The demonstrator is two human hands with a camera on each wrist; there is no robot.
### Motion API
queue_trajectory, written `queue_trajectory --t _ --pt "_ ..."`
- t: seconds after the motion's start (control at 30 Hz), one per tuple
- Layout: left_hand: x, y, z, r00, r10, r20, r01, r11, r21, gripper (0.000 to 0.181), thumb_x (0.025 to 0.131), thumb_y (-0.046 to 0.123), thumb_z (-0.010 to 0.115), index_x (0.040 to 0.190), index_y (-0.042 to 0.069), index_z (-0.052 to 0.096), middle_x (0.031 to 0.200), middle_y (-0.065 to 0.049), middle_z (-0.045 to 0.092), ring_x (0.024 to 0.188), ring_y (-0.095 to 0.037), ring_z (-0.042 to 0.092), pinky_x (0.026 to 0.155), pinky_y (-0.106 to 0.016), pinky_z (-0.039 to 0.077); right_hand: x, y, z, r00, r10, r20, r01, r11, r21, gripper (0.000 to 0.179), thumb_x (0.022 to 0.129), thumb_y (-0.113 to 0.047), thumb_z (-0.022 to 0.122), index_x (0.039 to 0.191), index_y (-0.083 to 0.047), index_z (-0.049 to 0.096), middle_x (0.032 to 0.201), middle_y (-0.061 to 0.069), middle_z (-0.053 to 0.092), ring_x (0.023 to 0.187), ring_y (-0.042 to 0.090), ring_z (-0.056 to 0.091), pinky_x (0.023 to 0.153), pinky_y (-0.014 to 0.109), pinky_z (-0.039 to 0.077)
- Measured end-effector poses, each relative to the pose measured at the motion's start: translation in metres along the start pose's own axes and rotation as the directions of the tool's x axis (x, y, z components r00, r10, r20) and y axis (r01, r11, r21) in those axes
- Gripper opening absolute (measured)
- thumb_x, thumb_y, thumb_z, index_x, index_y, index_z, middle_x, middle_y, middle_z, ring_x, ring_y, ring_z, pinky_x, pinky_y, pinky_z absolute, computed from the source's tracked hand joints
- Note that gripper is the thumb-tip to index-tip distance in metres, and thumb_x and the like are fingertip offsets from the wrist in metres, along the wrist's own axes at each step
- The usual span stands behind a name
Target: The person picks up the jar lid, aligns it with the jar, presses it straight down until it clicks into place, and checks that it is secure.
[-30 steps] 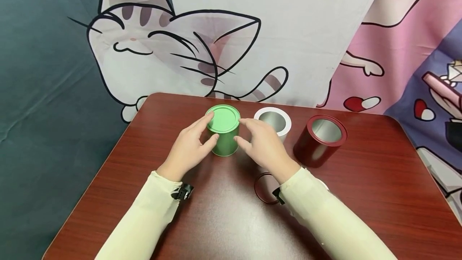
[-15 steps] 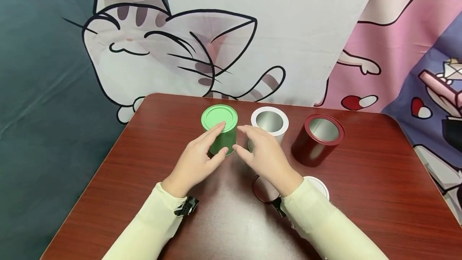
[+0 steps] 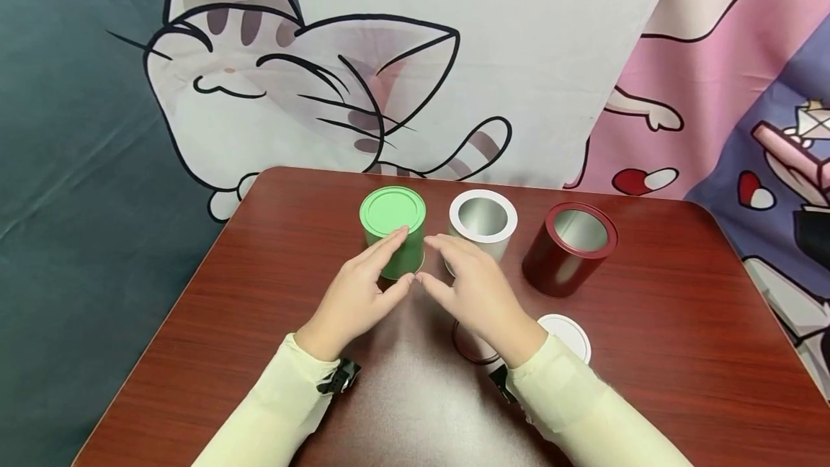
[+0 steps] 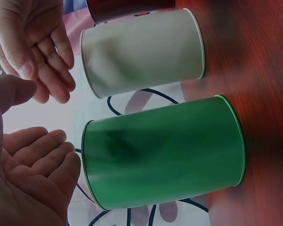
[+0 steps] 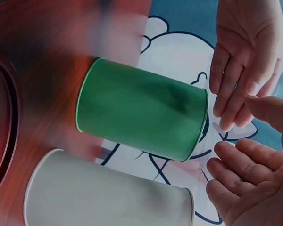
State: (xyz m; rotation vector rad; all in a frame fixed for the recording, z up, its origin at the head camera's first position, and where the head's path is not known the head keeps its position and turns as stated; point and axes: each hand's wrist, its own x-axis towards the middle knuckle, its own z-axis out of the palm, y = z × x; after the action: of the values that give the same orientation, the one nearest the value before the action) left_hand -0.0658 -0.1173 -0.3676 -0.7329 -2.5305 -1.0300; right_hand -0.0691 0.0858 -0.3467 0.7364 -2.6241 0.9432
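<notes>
A green can with its lid on stands upright at the back of the table. My left hand is in front of it, fingers loosely extended and holding nothing. Facing it, my right hand is likewise relaxed, the two thumb tips close together. In the left wrist view a gap shows between the green can and my left fingers. Right of the green can stands a white can without a lid, partly behind my right hand. Further right is a lidless dark red can.
A white lid lies on the table beside my right sleeve. Left of it is a dark red lid, partly covered by my right hand. A cartoon cat cloth hangs behind the table's back edge.
My hands have drawn back from the green can's sides toward me, and their fingertips have come closer together. The white lid shows more from under the right sleeve. The cans stay put.
</notes>
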Motion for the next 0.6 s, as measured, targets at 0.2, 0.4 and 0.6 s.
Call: queue_trajectory --t 0.2,0.4,0.6 --pt "-0.002 -0.002 0.004 1.000 0.013 -0.002 -0.013 1.000 -0.004 0.063 0.090 0.017 0.073 0.147 0.003 0.050 0.149 -0.008 0.052 0.134 -0.021 0.052 0.109 -0.040 0.044 -0.006 0.003 0.003 1.000 0.011 -0.006 -0.011 1.000 0.011 0.048 0.086 -0.022 0.079 0.128 -0.004 0.066 0.130 0.011 0.066 0.124 0.025 0.060 0.105 0.040 0.048" --pt "-0.004 -0.002 0.009 1.000 0.026 -0.002 -0.026 1.000 -0.015 0.064 0.089 0.015 0.074 0.147 0.004 0.050 0.148 -0.008 0.054 0.134 -0.020 0.053 0.109 -0.038 0.044 -0.014 0.007 0.005 1.000 0.006 -0.022 -0.005 1.000 0.022 0.048 0.085 -0.021 0.079 0.128 -0.003 0.067 0.129 0.010 0.067 0.123 0.024 0.061 0.102 0.040 0.050" --pt "-0.006 -0.001 0.016 1.000 0.028 0.010 -0.028 0.999 -0.033 0.063 0.089 0.015 0.073 0.147 0.005 0.050 0.148 -0.008 0.053 0.135 -0.018 0.052 0.108 -0.036 0.044 -0.022 0.014 0.007 0.999 0.005 -0.033 -0.005 1.000 0.012 0.047 0.084 -0.020 0.081 0.127 -0.002 0.067 0.126 0.011 0.068 0.121 0.025 0.062 0.101 0.041 0.051"
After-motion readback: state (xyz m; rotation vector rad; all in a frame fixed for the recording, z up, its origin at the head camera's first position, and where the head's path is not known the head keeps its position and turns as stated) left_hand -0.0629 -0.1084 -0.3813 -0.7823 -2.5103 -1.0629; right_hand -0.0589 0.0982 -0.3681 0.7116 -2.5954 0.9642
